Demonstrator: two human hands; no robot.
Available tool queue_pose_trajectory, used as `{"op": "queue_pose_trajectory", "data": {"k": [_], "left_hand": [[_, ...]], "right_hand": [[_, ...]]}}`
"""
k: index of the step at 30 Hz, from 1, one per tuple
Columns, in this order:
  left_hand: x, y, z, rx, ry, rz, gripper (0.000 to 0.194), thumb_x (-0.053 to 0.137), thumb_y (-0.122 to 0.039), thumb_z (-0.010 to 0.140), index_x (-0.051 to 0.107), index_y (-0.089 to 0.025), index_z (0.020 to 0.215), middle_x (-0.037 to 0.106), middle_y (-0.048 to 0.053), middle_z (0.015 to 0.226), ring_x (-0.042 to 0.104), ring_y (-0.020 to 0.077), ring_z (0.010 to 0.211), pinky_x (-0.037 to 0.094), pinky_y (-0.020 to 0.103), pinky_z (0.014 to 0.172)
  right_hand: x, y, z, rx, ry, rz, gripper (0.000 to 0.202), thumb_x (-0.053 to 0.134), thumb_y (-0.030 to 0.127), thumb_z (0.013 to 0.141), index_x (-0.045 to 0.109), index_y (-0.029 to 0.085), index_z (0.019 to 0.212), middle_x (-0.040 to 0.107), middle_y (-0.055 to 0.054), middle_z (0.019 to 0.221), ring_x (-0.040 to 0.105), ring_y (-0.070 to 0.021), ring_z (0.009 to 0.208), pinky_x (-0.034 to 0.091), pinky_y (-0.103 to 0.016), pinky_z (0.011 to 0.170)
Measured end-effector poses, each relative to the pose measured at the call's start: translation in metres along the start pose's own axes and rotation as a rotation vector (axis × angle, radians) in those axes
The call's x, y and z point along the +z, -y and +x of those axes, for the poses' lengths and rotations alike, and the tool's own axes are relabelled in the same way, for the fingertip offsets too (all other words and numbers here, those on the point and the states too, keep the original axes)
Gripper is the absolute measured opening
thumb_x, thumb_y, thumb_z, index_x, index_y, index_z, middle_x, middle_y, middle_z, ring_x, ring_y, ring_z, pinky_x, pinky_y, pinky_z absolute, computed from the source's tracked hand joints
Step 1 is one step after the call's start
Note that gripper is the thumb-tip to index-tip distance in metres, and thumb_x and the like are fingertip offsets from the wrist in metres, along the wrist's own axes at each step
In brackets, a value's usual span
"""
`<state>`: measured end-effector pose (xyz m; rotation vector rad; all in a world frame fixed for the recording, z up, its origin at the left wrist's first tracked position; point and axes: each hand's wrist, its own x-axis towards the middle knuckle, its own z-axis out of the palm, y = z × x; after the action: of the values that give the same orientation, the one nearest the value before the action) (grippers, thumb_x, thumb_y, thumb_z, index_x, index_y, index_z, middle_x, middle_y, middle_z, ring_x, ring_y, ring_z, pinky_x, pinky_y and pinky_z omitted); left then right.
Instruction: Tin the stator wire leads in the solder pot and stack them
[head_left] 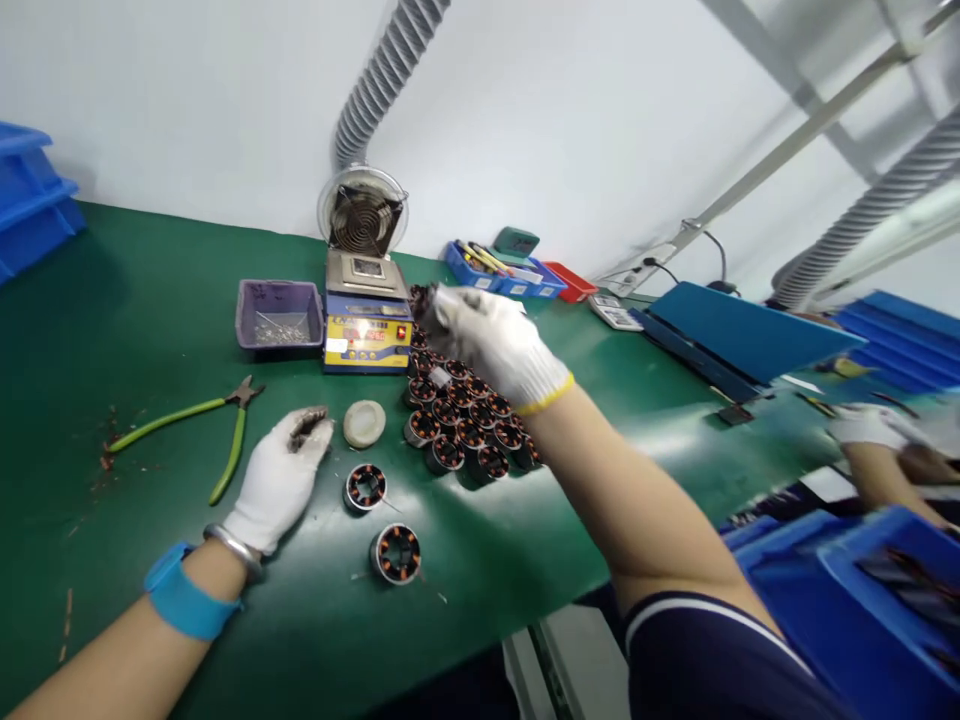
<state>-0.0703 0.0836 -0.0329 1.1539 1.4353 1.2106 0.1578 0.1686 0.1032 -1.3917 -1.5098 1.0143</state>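
My right hand [499, 340], in a white knit glove with a yellow cuff, is closed around a motor stator [433, 308], blurred and partly hidden by the fingers. It is held up over closely set rows of wound stators [471, 432] with black cores and copper coils. My left hand [281, 475], gloved with dark-stained fingertips, rests on the green table with its fingers loosely curled and no object visible in them. Beside it lie a round whitish pad [364, 424] and two separate stators, one nearer the pad [365, 470] and one closer to me [379, 562].
Green-handled cutters [238, 440] lie left. Behind stand a purple bin [244, 318] with bits inside and a solder pot [367, 340] with a fan under a grey hose [386, 75]. Blue trays [551, 283] sit further back. Another person's gloved hand [866, 425] is at far right.
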Motion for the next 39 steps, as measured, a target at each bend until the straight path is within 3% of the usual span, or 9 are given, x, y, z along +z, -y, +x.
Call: {"op": "queue_pose_trajectory", "data": {"k": [4,6,10,14,18,24,29,34,39], "left_hand": [[-0.002,0.001,0.001,-0.014,-0.017,0.056,0.056,0.067,-0.059,0.073,0.069,-0.016,0.108,0.075,0.013,0.109,0.069,0.0304,0.101,0.051,0.048,0.100],[-0.003,0.002,0.002,-0.023,-0.022,0.073,0.053,0.067,-0.057,0.074,0.069,-0.017,0.108,0.074,0.012,0.110,0.069,0.0303,0.103,0.050,0.048,0.101],[-0.004,0.000,0.001,-0.028,-0.028,0.090,0.049,0.067,-0.053,0.076,0.069,-0.018,0.111,0.074,0.011,0.113,0.068,0.0298,0.106,0.050,0.048,0.102],[-0.005,-0.011,-0.005,-0.045,-0.034,0.106,0.043,0.067,-0.047,0.077,0.068,-0.017,0.108,0.075,0.011,0.111,0.069,0.0289,0.105,0.052,0.046,0.101],[-0.007,-0.019,-0.010,-0.020,-0.095,0.093,0.034,0.066,-0.042,0.079,0.068,-0.018,0.103,0.076,0.010,0.105,0.071,0.0265,0.090,0.058,0.042,0.087],[-0.013,-0.022,-0.015,0.018,-0.167,0.011,0.032,0.067,-0.043,0.081,0.068,-0.019,0.103,0.074,0.009,0.106,0.069,0.0228,0.084,0.057,0.038,0.080],[-0.019,-0.040,-0.036,0.096,-0.140,-0.068,0.033,0.067,-0.044,0.084,0.068,-0.019,0.106,0.073,0.006,0.096,0.061,0.0148,0.065,0.046,0.026,0.053],[-0.026,-0.059,-0.057,-0.240,0.502,-0.443,0.050,0.071,-0.059,0.076,0.071,-0.021,0.108,0.071,0.005,0.080,0.054,0.0122,0.048,0.041,0.024,0.042],[-0.024,-0.068,-0.054,-0.192,0.265,-0.640,0.045,0.088,-0.043,0.064,0.069,-0.019,0.097,0.071,0.002,0.082,0.055,0.0088,0.051,0.041,0.019,0.044]], "right_hand": [[0.003,-0.060,-0.125,0.201,0.077,0.204,0.055,0.087,0.025,0.057,0.057,0.022,0.103,0.073,-0.002,0.095,0.071,-0.0166,0.078,0.061,-0.030,0.070],[0.009,-0.083,-0.168,0.280,0.132,0.053,0.055,0.083,0.020,0.059,0.057,0.023,0.108,0.073,-0.005,0.102,0.073,-0.0210,0.087,0.062,-0.036,0.075],[0.021,-0.109,-0.204,-0.104,0.090,-0.386,0.055,0.083,0.026,0.066,0.062,0.022,0.117,0.066,-0.012,0.128,0.063,-0.0299,0.120,0.053,-0.048,0.102],[0.011,-0.106,-0.205,-0.443,0.053,-0.541,0.067,0.080,0.057,0.073,0.061,0.021,0.125,0.068,-0.014,0.124,0.065,-0.0297,0.116,0.055,-0.044,0.100],[-0.010,-0.096,-0.180,-0.591,-0.111,-0.684,0.046,0.072,0.032,0.083,0.060,0.019,0.126,0.065,-0.015,0.129,0.061,-0.0292,0.121,0.052,-0.047,0.101],[-0.015,-0.110,-0.126,-0.517,0.066,-1.071,0.028,0.073,0.021,0.073,0.073,0.020,0.101,0.058,-0.014,0.138,0.042,-0.0435,0.136,0.042,-0.065,0.104],[0.004,-0.077,-0.123,-0.686,0.098,-0.748,0.018,0.075,0.025,0.075,0.072,0.023,0.092,0.057,-0.009,0.137,0.036,-0.0377,0.142,0.038,-0.062,0.112],[0.039,-0.024,-0.112,-0.909,0.292,-0.395,0.021,0.074,0.032,0.082,0.068,0.021,0.099,0.058,-0.012,0.137,0.050,-0.0288,0.134,0.035,-0.052,0.118],[0.056,-0.025,-0.106,-0.783,0.038,-0.267,0.039,0.081,0.027,0.075,0.067,0.020,0.111,0.064,-0.013,0.127,0.056,-0.0298,0.128,0.048,-0.051,0.108]]}}
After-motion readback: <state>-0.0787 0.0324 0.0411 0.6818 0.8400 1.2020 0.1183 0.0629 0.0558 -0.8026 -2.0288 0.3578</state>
